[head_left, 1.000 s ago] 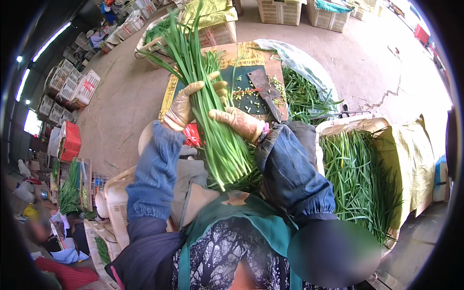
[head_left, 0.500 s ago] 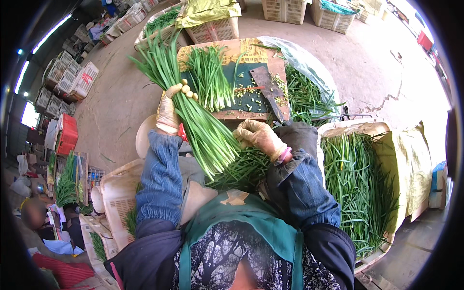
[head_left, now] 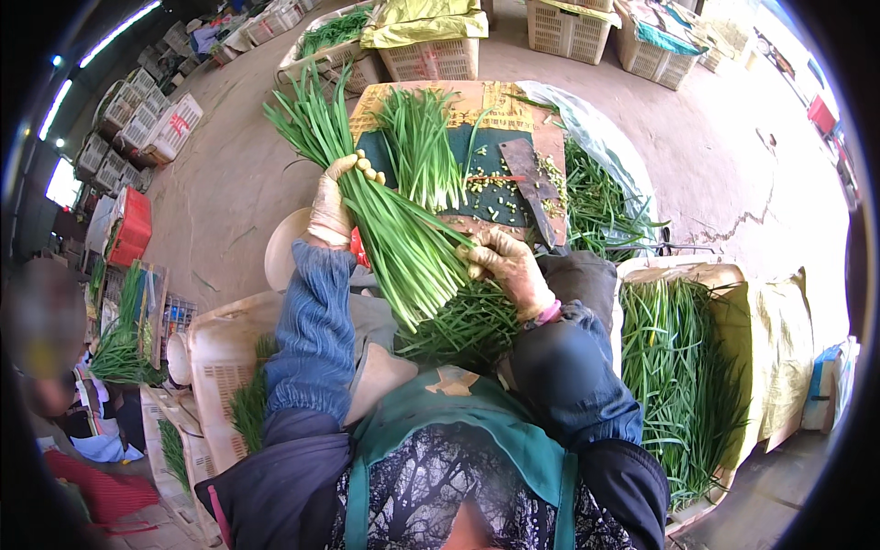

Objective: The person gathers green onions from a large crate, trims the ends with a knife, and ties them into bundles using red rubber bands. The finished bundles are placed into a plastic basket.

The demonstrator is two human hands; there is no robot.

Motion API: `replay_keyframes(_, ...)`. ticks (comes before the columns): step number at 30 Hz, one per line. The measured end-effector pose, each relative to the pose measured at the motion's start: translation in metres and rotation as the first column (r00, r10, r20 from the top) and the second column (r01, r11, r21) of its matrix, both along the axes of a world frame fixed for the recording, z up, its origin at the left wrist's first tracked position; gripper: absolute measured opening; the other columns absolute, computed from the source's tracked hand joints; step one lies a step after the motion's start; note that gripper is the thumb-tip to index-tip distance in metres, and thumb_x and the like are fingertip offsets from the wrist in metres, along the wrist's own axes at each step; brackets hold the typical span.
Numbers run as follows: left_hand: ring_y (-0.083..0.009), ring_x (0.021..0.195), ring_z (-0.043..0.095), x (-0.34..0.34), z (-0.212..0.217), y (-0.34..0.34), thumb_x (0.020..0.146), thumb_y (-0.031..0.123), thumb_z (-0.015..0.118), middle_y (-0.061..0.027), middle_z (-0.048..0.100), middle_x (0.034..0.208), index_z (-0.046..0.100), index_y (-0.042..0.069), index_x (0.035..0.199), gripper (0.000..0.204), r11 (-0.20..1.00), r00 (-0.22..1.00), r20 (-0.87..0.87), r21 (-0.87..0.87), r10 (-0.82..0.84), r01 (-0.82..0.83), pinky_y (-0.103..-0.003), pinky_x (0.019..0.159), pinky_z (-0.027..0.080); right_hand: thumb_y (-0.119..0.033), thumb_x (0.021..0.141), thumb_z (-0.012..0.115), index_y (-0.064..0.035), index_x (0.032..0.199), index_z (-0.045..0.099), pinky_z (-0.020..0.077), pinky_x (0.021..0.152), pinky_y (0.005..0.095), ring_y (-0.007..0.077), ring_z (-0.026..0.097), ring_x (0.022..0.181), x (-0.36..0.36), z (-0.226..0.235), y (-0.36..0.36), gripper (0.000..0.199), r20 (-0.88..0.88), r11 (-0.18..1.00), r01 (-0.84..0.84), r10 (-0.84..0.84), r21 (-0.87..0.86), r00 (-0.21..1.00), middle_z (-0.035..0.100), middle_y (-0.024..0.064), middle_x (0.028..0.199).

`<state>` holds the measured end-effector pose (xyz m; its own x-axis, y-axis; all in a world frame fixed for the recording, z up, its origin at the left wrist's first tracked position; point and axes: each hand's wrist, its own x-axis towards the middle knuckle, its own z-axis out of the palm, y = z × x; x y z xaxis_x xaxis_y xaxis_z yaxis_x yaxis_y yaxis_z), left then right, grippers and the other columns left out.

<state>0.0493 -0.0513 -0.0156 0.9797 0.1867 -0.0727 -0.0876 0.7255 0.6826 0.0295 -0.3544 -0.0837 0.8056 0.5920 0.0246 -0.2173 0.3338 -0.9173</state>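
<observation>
A long bunch of garlic chives slants over my lap, leafy tips up and left, pale cut ends toward me. My gloved left hand is wrapped round its middle. At the bunch's right edge, my gloved right hand is closed with thumb and fingers pinching stalks there; exactly how many is hidden. Beyond my hands, a smaller bunch of garlic chives lies on a cutting board with a dark green mat. A cleaver rests on the board's right side among chopped pale ends.
Loose greens cover my lap. A crate packed with chives stands at my right, another crate at my left. Greens in a clear plastic bag lie beside the board. Lidded crates stand beyond. Another person is at far left.
My right hand has moved up to the bunch's right edge and now touches its stalks. My left hand keeps hold of the bunch. The whole view has shifted slightly.
</observation>
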Motion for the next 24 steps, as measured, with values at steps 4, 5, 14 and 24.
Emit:
replay_keyframes(4,-0.0184,0.071,0.063,0.004,-0.007,0.030,0.086,0.012,0.067,-0.0023,0.064,0.078,0.062,0.006,0.096,0.012,0.997,0.997,0.032,-0.034,0.067,-0.066,-0.037,0.080,0.056,-0.004,0.096,0.060,0.0011,0.105,0.058,0.0535,0.080,0.0318,0.0195,0.066,0.085,-0.006,-0.002,-0.024,0.010,0.177,0.963,-0.231,0.205,0.139,0.963,0.069,0.0120,0.099)
replay_keyframes(5,-0.0192,0.072,0.063,0.002,-0.006,0.041,0.086,0.012,0.067,-0.0028,0.064,0.079,0.062,0.005,0.096,0.013,0.994,0.994,0.038,-0.024,0.106,-0.105,-0.038,0.081,0.056,-0.008,0.097,0.060,0.0014,0.103,0.062,0.0532,0.081,0.0349,0.0219,0.065,0.090,-0.013,0.000,-0.033,0.011,-0.088,0.841,-0.416,0.471,0.344,0.878,0.068,0.0118,0.098)
replay_keyframes(14,-0.0201,0.071,0.062,-0.006,0.019,0.045,0.086,0.014,0.068,-0.0040,0.063,0.078,0.063,0.006,0.098,0.015,0.948,0.950,0.027,0.065,0.310,-0.311,-0.038,0.079,0.056,-0.025,0.079,0.078,-0.0147,0.110,0.067,0.0549,0.073,0.0377,0.0266,0.068,0.085,-0.038,0.017,0.003,0.034,0.696,0.878,0.207,0.177,-0.431,0.696,0.067,0.0072,0.101)
replay_keyframes(24,-0.0198,0.069,0.062,0.004,0.010,0.039,0.086,0.014,0.068,-0.0035,0.062,0.076,0.062,0.005,0.096,0.014,0.972,0.973,0.054,0.043,0.227,-0.229,-0.038,0.078,0.056,-0.010,0.089,0.068,-0.0073,0.099,0.062,0.0531,0.071,0.0299,0.0157,0.067,0.078,-0.012,0.025,0.052,0.011,-0.036,0.922,-0.321,0.321,-0.216,0.946,0.065,0.0035,0.083)
